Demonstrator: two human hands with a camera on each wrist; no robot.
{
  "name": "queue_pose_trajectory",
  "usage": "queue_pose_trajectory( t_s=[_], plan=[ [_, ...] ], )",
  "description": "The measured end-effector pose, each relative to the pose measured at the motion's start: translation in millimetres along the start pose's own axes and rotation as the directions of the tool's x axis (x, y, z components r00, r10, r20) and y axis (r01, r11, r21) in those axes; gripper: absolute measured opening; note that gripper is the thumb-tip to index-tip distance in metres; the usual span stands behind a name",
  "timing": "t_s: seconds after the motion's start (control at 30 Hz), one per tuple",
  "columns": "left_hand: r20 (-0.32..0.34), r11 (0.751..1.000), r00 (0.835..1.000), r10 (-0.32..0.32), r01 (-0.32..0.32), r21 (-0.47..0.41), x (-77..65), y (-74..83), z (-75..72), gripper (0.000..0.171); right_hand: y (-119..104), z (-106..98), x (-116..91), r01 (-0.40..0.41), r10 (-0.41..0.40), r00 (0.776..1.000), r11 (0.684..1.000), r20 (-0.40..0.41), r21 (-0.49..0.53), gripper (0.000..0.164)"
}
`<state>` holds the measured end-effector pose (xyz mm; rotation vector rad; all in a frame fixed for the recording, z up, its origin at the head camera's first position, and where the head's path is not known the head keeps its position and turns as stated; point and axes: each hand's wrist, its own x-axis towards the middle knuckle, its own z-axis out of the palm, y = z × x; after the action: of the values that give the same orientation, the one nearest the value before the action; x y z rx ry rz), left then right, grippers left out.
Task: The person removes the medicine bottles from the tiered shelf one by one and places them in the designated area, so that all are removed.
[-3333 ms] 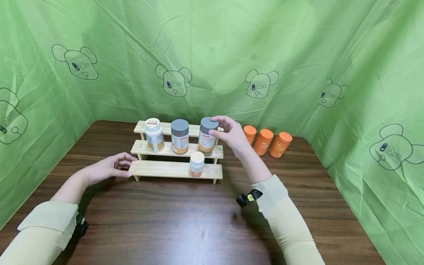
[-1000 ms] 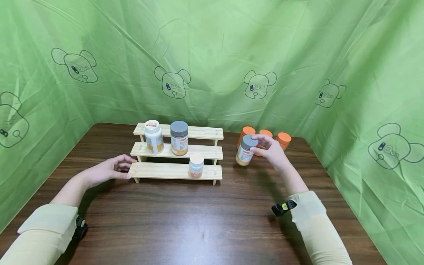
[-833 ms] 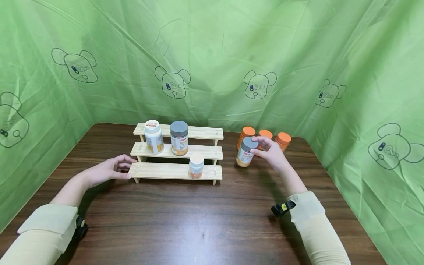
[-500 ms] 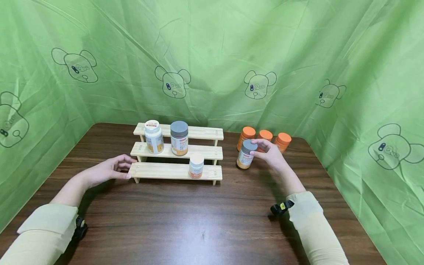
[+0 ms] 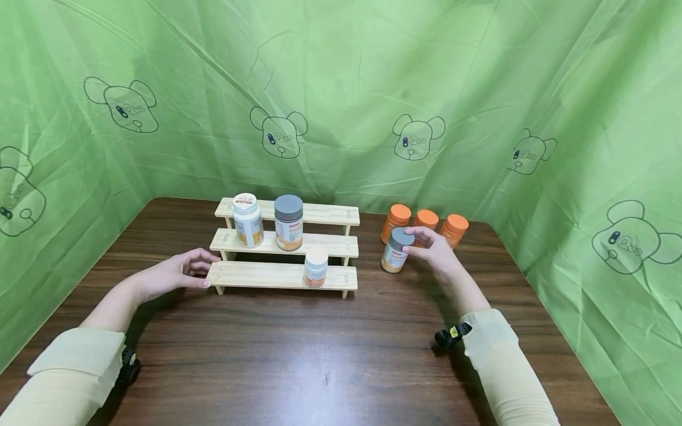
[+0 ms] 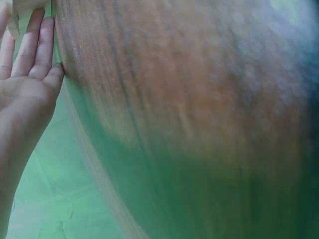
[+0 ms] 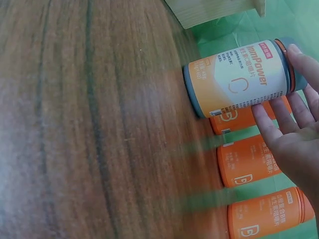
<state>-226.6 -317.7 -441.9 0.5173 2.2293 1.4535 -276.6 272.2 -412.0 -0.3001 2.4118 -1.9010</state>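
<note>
My left hand (image 6: pixel 27 97) lies toward nine o'clock, palm showing, fingers straightened toward twelve. Their tips overlap the pale wooden stand (image 6: pixel 32 5) past ten o'clock; I can't tell whether they touch. Creased green cloth (image 6: pixel 55 164) hangs at eight. The blurred brown wood-grain tabletop (image 6: pixel 174 89) stretches across to three.

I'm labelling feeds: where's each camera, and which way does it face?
Head: on the head, facing forward and down at the wooden rack and table; left hand, right hand and sleeves show.
Left wrist: on that wrist, facing mostly table; the left hand shows.
Right wrist: on that wrist, towards a grey-lidded jar; the right hand shows, holding it.
Head and right wrist share that jar and three orange bottles.
</note>
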Motion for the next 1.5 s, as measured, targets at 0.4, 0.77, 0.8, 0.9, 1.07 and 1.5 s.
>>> queue_pose_trajectory(
  t_s=[0.4,0.77,0.8,0.9,1.07,1.5],
  plan=[
    [0.003,1.000,1.000,0.016,-0.016,-0.004,-1.5,3.5,2.0,0.056,-1,-1,-1,0.011,-0.011,0.999,1.000,0.031,-0.020,0.045],
    [-0.001,1.000,1.000,0.010,-0.010,0.021,-2.0,2.1,1.5,0.056,-15,-4,-4,0.081,-0.079,0.991,0.997,0.109,-0.017,0.053],
    [-0.004,1.000,1.000,0.006,-0.006,0.025,-1.9,1.9,1.3,0.056,-16,-5,-4,0.085,-0.084,0.991,0.996,0.109,-0.006,0.053],
    [-0.013,0.999,1.000,-0.006,0.006,0.032,-1.6,1.9,0.9,0.057,-22,-6,-5,0.101,-0.102,0.988,0.995,0.114,0.017,0.053],
    [-0.015,0.999,1.000,-0.008,0.008,0.040,-1.3,3.2,0.8,0.058,-34,-6,-5,0.117,-0.117,0.989,0.993,0.093,0.011,0.051],
    [-0.013,0.999,1.000,-0.002,0.002,0.032,-0.9,2.9,1.1,0.056,-95,14,-15,0.106,-0.098,0.988,0.992,0.119,-0.062,0.051]
  ],
)
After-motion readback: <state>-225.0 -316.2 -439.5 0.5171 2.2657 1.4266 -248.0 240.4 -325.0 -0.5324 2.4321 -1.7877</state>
